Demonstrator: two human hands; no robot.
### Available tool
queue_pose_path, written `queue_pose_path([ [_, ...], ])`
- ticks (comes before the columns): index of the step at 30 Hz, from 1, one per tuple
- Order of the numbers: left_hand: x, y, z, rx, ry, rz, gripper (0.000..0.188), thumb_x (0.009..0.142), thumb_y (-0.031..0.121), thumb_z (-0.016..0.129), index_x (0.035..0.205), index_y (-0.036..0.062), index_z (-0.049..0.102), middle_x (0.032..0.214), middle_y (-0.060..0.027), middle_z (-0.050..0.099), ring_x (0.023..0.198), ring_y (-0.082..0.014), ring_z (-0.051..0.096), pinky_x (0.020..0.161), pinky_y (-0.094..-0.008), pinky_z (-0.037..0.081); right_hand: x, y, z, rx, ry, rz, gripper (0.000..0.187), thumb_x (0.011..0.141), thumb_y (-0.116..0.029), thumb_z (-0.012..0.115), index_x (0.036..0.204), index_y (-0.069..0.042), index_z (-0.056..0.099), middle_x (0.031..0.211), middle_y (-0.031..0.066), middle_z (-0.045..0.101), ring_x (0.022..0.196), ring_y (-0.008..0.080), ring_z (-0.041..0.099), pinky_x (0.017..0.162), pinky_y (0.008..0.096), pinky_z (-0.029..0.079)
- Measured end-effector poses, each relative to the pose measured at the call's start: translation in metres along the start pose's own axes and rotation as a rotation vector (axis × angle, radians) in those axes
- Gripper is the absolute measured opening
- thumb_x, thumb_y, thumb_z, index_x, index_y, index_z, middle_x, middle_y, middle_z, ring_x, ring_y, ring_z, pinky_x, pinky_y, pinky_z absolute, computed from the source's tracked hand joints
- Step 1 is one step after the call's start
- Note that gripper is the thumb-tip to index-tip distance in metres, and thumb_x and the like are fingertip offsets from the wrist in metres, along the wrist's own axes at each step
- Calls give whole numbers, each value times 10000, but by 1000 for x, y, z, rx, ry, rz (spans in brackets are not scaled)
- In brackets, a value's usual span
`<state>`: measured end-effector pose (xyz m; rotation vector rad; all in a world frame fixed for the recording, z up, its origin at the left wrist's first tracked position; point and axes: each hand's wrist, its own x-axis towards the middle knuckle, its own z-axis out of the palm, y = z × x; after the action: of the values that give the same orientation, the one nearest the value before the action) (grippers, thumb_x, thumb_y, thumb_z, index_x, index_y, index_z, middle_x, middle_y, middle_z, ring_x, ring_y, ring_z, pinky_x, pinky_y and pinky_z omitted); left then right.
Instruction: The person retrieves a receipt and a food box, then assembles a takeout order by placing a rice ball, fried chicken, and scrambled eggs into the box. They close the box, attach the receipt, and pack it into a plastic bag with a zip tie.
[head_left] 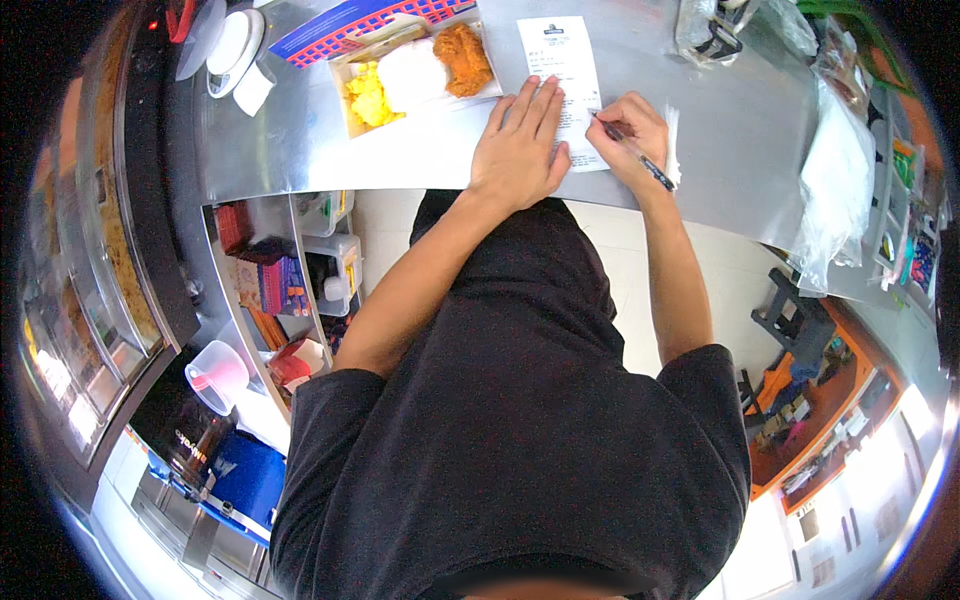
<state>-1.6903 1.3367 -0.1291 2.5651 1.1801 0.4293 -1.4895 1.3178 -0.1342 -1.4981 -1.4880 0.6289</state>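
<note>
A long white paper receipt (pixel 568 62) lies on the metal counter (pixel 420 160). My left hand (pixel 518 148) rests flat across its left side, fingers stretched out. In my right hand (pixel 632 138) a dark pen (pixel 650 168) is gripped, its tip at the receipt's right edge. Just left of the receipt stands an open food box (pixel 350 112) with a blue and red lid (pixel 345 30). Inside are yellow scrambled egg (pixel 370 98), a white mound (pixel 412 76) that looks like rice, and a piece of fried chicken (pixel 463 62). More white paper (pixel 672 140) shows beside my right hand.
White round lids (pixel 232 50) sit at the counter's far left. Clear plastic bags (pixel 838 170) hang over its right end. Shelves with boxes and containers (pixel 335 265) are below on the left, near a pink and clear jug (pixel 217 375). A dark stool (pixel 795 315) stands lower right.
</note>
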Motion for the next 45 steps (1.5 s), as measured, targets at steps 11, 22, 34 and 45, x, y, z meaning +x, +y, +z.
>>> queue_pose_path([
  [11,1,0,-1,-1,-24,4,715,936,322,557,1517,-49,366,1621,-191,337,1517,-340,293,1201,-499,273,-5,-2,-3,94,-80,-4,108,770,58,761,812,25,667,841,59,620,756,103,641,663,240,553],
  [22,2,0,2,-26,14,-14,752,929,330,567,1497,-112,347,1601,-269,325,1498,-400,304,1213,-504,264,-5,0,-4,19,-66,-2,113,771,60,761,819,30,662,839,63,616,748,101,637,684,233,552],
  [34,2,0,0,-26,19,-4,743,922,317,576,1481,-127,368,1598,-270,331,1495,-395,312,1212,-496,268,-5,4,-2,112,-73,-22,122,741,-25,777,801,8,676,799,82,636,691,161,662,622,279,544],
  [45,2,0,1,-43,46,6,724,932,319,569,1473,-123,382,1590,-278,342,1488,-404,320,1210,-499,267,-7,-1,-6,-2,-21,-47,123,757,54,767,807,13,663,813,50,623,729,107,656,654,233,553],
])
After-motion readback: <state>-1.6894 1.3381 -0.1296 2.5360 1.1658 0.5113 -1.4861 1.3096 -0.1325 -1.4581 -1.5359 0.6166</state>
